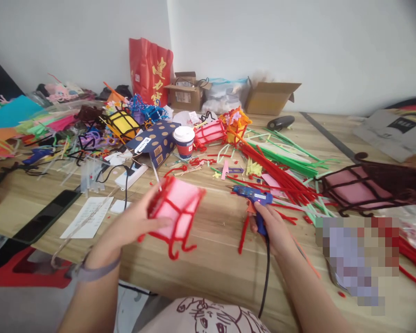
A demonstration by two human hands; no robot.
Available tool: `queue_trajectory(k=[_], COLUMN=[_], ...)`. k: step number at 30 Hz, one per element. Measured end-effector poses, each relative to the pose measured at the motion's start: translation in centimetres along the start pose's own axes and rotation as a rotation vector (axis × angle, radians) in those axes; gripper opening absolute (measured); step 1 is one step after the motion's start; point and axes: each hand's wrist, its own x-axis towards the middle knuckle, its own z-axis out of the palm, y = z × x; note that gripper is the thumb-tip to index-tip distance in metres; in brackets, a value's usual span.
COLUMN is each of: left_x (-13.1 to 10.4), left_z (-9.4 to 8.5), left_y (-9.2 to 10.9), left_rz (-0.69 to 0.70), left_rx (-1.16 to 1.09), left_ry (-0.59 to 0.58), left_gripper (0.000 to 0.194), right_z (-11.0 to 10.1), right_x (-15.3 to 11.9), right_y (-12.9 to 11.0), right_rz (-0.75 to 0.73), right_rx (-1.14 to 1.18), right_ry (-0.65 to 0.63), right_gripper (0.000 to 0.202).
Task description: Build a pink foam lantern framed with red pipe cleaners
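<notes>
My left hand [140, 217] is wrapped round a pink lantern [182, 208] framed in red pipe cleaner, with curled red feet at its lower end. The lantern is tilted and held above the wooden table [208, 273]. Fingers closed round its handle, my right hand [268, 224] grips a blue hot glue gun [253, 194]. The gun's nozzle points left toward the lantern, with a gap between them. A black cord [266, 277] runs down from the gun's handle. Near the gun's underside lies a red pipe cleaner [243, 235].
Bundled red pipe cleaners [280, 171] and a brown-framed lantern [353, 185] lie right. A lidded paper cup [184, 142], spotted blue box [159, 138] and white power strip [131, 177] stand beyond my left hand. A phone [48, 215] and paper slip [86, 217] lie left.
</notes>
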Motion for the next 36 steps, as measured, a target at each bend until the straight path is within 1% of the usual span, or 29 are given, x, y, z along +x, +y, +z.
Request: queue_trajectory(k=[1,2,3,4,5,6,8,9,12,13,15,16,17,18,19,20,22,24,25,26,27,28,29,30,31,33,34,36], left_x=[-0.2,-0.4,-0.6,-0.7,-0.7,-0.6,-0.2,0.2,2.0,2.8,4.8,5.9,7.0,8.0,9.0,9.7,10.5,10.1,9.5,8.7,7.8,6.8,5.9,5.1,4.5,3.8,3.6,3.7], left_z=[-0.9,-1.5,-1.7,-1.7,-1.4,-0.9,0.2,0.7,2.0,2.5,3.4,4.0,4.6,5.2,5.9,6.5,7.4,7.9,8.0,8.0,8.0,7.9,7.9,7.9,8.0,8.4,8.6,9.1], left_y=[-0.6,-1.2,-1.7,-2.1,-2.4,-2.6,-2.9,-3.0,-3.1,-3.0,-2.9,-2.9,-2.9,-3.0,-3.2,-3.5,-4.1,-4.5,-4.4,-4.1,-3.6,-2.9,-2.1,-1.1,-0.2,1.4,2.0,2.7], left_rz=[-0.012,0.01,0.041,0.068,0.091,0.103,0.109,0.108,0.103,0.113,0.152,0.181,0.212,0.229,0.236,0.229,0.164,0.088,0.076,0.09,0.133,0.194,0.25,0.31,0.373,0.433,0.436,0.417], left_rx=[-0.144,-0.271,-0.374,-0.445,-0.491,-0.514,-0.528,-0.53,-0.531,-0.514,-0.426,-0.36,-0.287,-0.207,-0.126,-0.058,0.029,0.096,0.138,0.19,0.24,0.28,0.31,0.346,0.372,0.359,0.335,0.284], left_ry=[0.16,0.355,0.508,0.636,0.73,0.788,0.835,0.843,0.836,0.813,0.759,0.73,0.724,0.745,0.76,0.75,0.664,0.614,0.628,0.666,0.736,0.784,0.79,0.728,0.637,0.484,0.431,0.363], left_gripper=[0.089,0.085,0.081,0.076,0.073,0.073,0.08,0.084,0.087,0.093,0.109,0.111,0.11,0.107,0.104,0.102,0.101,0.104,0.105,0.101,0.091,0.071,0.046,0.026,0.015,0.012,0.011,0.008], right_z=[0.2,0.4,0.7,0.9,1.2,1.4,1.6,1.6,1.3,1.2,1.1,1.1,1.1,1.1,1.1,1.1,1.0,0.9,0.8,0.7,0.6,0.5,0.4,0.4,0.3,0.3,0.3,0.3], right_x=[0.0,-0.1,-0.2,-0.3,-0.4,-0.4,-0.4,-0.3,0.2,0.3,0.3,0.2,0.0,-0.3,-0.6,-0.8,-1.2,-1.4,-1.4,-1.5,-1.5,-1.5,-1.5,-1.5,-1.5,-1.6,-1.7,-1.8], right_y=[0.2,0.3,0.5,0.7,1.0,1.1,1.5,1.6,1.8,1.8,1.7,1.6,1.4,1.2,1.0,0.9,0.5,0.2,0.1,0.0,-0.1,-0.1,-0.2,-0.2,-0.2,-0.2,-0.3,-0.3], right_rz=[0.022,0.042,0.059,0.069,0.072,0.07,0.066,0.068,0.069,0.06,0.039,0.032,0.03,0.029,0.03,0.032,0.038,0.056,0.074,0.096,0.12,0.144,0.165,0.184,0.2,0.22,0.224,0.224], right_rx=[-0.02,-0.04,-0.061,-0.084,-0.105,-0.126,-0.163,-0.175,-0.188,-0.182,-0.155,-0.137,-0.117,-0.099,-0.083,-0.068,-0.034,0.015,0.05,0.088,0.123,0.15,0.168,0.176,0.178,0.177,0.178,0.175], right_ry=[-0.036,-0.073,-0.105,-0.13,-0.145,-0.151,-0.154,-0.15,-0.095,-0.072,-0.048,-0.053,-0.067,-0.086,-0.106,-0.124,-0.157,-0.176,-0.183,-0.191,-0.199,-0.208,-0.218,-0.229,-0.24,-0.263,-0.275,-0.29], right_gripper=[0.046,0.046,0.045,0.045,0.045,0.044,0.045,0.046,0.05,0.051,0.053,0.052,0.051,0.05,0.048,0.047,0.044,0.042,0.041,0.04,0.038,0.037,0.036,0.035,0.034,0.034,0.035,0.036])
